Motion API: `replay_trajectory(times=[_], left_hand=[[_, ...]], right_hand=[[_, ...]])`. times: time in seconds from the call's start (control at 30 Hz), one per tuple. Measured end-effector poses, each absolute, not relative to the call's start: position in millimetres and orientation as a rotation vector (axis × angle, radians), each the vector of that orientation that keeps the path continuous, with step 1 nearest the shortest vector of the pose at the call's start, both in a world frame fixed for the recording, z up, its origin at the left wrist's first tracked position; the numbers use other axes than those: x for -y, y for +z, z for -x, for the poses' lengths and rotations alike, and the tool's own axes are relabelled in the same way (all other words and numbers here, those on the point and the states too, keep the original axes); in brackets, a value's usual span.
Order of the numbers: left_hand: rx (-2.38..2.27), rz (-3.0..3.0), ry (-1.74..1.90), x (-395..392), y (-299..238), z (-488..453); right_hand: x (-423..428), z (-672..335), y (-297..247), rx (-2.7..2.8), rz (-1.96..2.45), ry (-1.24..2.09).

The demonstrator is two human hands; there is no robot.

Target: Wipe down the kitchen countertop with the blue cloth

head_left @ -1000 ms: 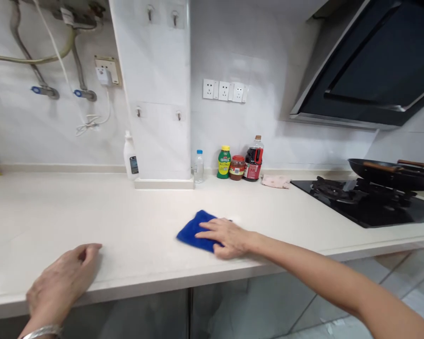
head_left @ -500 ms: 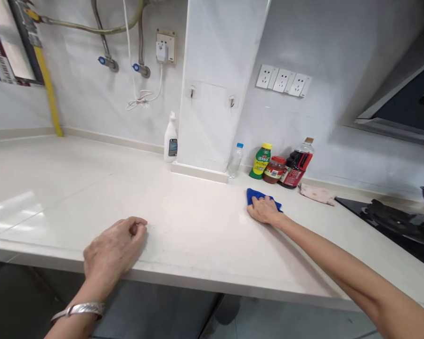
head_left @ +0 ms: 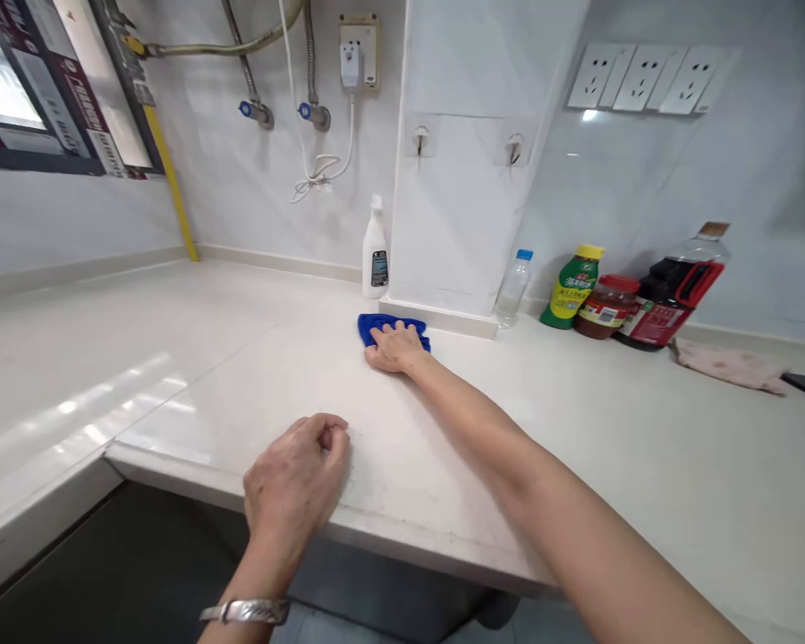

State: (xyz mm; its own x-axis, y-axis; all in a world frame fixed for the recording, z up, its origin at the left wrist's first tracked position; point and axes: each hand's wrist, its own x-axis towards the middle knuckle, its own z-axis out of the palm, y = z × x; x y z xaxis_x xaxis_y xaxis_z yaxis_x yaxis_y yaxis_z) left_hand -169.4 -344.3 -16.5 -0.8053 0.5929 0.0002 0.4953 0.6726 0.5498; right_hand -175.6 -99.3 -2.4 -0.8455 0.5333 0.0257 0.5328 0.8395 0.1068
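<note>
My right hand lies flat on a blue cloth and presses it onto the cream countertop, close to the foot of the tiled wall column. The arm is stretched far out across the counter. My left hand rests near the counter's front edge with its fingers curled in loosely and nothing visible in them. A silver bracelet sits on that wrist.
A white spray bottle stands just behind the cloth. To the right along the wall stand a small water bottle, a green bottle, a red-lidded jar and a dark sauce bottle. A pink rag lies further right.
My right hand has slid the blue cloth leftward and toward the wall, from near the sauce bottles to the column foot. The view has swung left; the left hand's fingers stay curled.
</note>
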Motion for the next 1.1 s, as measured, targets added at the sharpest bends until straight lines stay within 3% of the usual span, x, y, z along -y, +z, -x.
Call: replay_trajectory(times=[0.27,0.4,0.5,0.6,0.7,0.93,1.1], left_hand=[[-2.760,-0.866,1.155,345.0,-32.2,172.7],[-2.935,-1.168,1.650,347.1,-46.2,174.4],[-2.953,-1.291,1.721,354.8,-44.7,179.2],[-2.857,-1.001,1.735,369.4,-35.7,188.4],[-2.779,-0.686,1.640,384.4,-27.9,197.7],[-2.667,-0.782,1.318,385.8,-19.0,212.8],[-2.648,-0.679,1.276,375.5,-11.4,229.8]], right_hand=[[191.0,220.9,-4.9,-3.050,-0.243,0.014],[221.6,187.3,3.1,-3.030,0.064,0.062],[236.5,149.0,5.3,-3.082,0.223,0.044],[244.7,103.6,3.7,-3.139,0.306,0.008],[244.7,49.7,4.0,-3.204,0.307,-0.020],[222.5,-114.3,21.2,-3.204,-0.045,-0.236],[201.1,-247.6,24.1,-3.147,-0.340,-0.147]])
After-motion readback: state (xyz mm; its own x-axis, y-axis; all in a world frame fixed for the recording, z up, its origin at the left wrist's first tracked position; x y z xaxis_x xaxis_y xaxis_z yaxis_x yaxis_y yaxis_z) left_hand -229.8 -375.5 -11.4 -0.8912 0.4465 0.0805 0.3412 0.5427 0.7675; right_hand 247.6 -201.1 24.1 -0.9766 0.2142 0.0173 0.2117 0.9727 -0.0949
